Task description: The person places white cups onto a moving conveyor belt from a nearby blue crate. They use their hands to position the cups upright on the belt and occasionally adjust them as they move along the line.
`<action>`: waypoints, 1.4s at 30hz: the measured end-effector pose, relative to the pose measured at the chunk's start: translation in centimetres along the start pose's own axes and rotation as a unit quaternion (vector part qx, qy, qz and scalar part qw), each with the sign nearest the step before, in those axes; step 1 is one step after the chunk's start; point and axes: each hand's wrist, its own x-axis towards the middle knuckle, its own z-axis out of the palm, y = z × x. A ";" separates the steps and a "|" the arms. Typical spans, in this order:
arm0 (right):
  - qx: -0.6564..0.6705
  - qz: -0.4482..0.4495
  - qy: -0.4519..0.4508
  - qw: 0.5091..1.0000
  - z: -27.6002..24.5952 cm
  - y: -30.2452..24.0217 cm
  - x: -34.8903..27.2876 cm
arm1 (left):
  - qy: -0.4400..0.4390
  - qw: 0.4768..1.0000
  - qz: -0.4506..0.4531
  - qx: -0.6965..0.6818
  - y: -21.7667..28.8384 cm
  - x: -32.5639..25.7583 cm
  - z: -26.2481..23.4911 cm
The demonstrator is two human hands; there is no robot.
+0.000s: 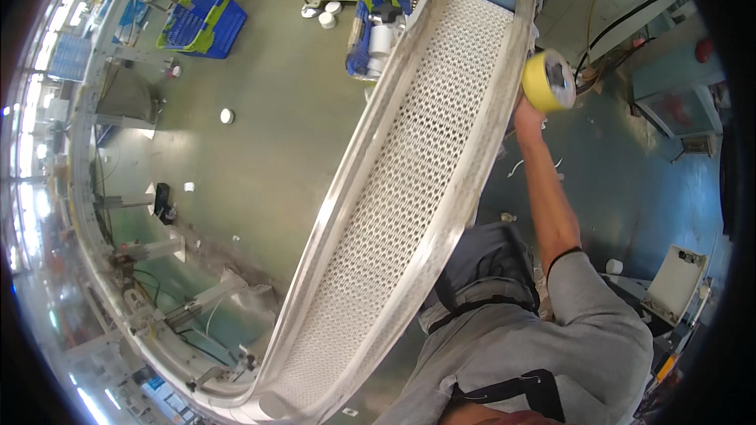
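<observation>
Head view: the right hand [526, 116] grips a yellow container [548, 80] at 1 o'clock, just beside the conveyor's [425, 181] right rail. Left hand not visible. Risk (judged): container catches the rail edge and slips to the floor [268, 110].

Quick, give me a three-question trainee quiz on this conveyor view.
1. True or false: the right hand holds a yellow roll.
2. The roll is: A) on the belt; B) beside the belt's right rail; C) in the blue crate.
3. Fill in: the belt's surface is white and ____.

Key: 1 true; 2 B; 3 perforated. The left hand is out of view.
</observation>
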 end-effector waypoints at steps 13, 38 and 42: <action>0.033 0.089 -0.180 0.979 -1.3 1.9 2.5 | -0.015 0.998 -0.041 0.048 -5.9 -2.1 2.9; -0.234 -0.080 -0.143 0.958 -2.3 2.7 1.6 | -0.123 0.917 -0.317 -0.210 -2.7 -1.1 2.2; -0.221 0.039 -0.122 0.967 -3.6 6.0 1.0 | -0.095 0.945 -0.230 -0.212 -4.1 -0.7 1.9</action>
